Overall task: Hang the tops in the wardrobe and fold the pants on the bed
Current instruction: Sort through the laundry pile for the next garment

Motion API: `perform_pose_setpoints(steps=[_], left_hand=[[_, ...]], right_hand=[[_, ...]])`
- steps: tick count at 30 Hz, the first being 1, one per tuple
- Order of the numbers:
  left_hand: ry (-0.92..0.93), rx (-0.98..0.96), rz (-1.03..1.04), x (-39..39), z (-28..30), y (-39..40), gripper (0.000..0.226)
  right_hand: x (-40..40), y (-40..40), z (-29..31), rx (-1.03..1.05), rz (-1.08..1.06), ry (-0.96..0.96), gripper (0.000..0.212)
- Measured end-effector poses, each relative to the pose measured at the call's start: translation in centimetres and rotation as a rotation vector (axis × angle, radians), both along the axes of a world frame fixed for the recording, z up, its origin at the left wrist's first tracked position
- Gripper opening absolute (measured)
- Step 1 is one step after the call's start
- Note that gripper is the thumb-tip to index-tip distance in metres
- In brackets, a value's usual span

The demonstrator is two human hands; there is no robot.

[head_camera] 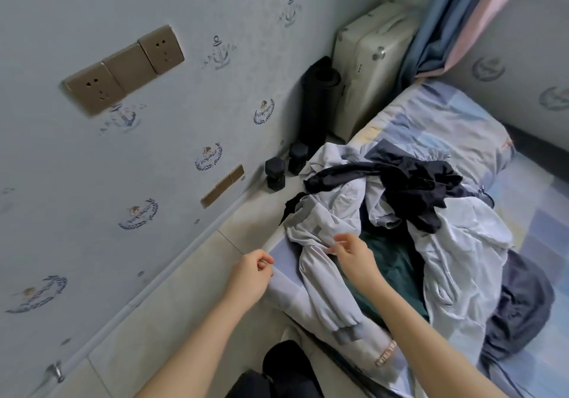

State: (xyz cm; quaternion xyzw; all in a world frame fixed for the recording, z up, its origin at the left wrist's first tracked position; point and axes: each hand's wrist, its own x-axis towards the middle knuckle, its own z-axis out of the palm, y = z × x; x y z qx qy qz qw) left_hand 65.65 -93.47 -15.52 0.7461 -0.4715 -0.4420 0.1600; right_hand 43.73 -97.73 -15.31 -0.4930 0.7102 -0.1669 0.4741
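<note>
Your bed [455, 126] carries the whole heap unsorted: nothing looks folded, no wardrobe in view, so the task seems barely begun. The pale grey jacket [323, 262] lies at the near edge, dark top [415, 188] further back. Your right hand [354, 256] pinches the jacket's fabric; your left hand [251, 274] has curled fingers, contents unclear. Suitcase [369, 68] closed.

free: bare floor strip [197, 277] ran 7 to 1 o'clock between wall [92, 166] and bed [446, 114] | blocked: dumbbells [284, 166], rolled mat [317, 105], suitcase [369, 64] at 12–1 o'clock | bed: clothes pile [431, 228] covered centre, open mattress at 2 o'clock
</note>
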Motion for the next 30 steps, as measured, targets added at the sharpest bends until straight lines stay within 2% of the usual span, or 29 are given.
perform_pose_setpoints(steps=[9, 13, 19, 22, 24, 28, 30], left_hand=[[-0.071, 0.095, -0.164, -4.5, -8.3, -12.9, 0.017], [-0.091, 0.110, -0.150, -5.8, -13.8, -20.5, 0.022], [-0.185, 0.170, -0.135, -6.4, -26.4, -29.7, 0.033], [-0.196, 0.216, -0.174, -6.2, -32.3, -32.1, 0.037], [-0.161, 0.229, -0.190, -5.7, -34.9, -33.1, 0.042], [-0.070, 0.238, -0.279, -5.1, -39.3, -35.0, 0.061], [-0.069, 0.243, -0.339, -5.3, -41.2, -35.4, 0.064]], right_hand=[[-4.2, -10.5, -8.8, 0.092, -0.032, 0.108, 0.029], [-5.1, -15.0, -14.0, 0.092, 0.005, 0.206, 0.035], [-4.0, -20.7, -23.1, 0.096, 0.051, 0.302, 0.073], [-2.9, -22.1, -27.1, 0.150, 0.030, 0.282, 0.087], [-2.7, -22.0, -29.0, 0.169, 0.078, 0.334, 0.081], [-3.5, -21.8, -32.6, 0.129, 0.079, 0.469, 0.033], [-4.2, -22.0, -33.7, 0.068, 0.093, 0.502, 0.018]])
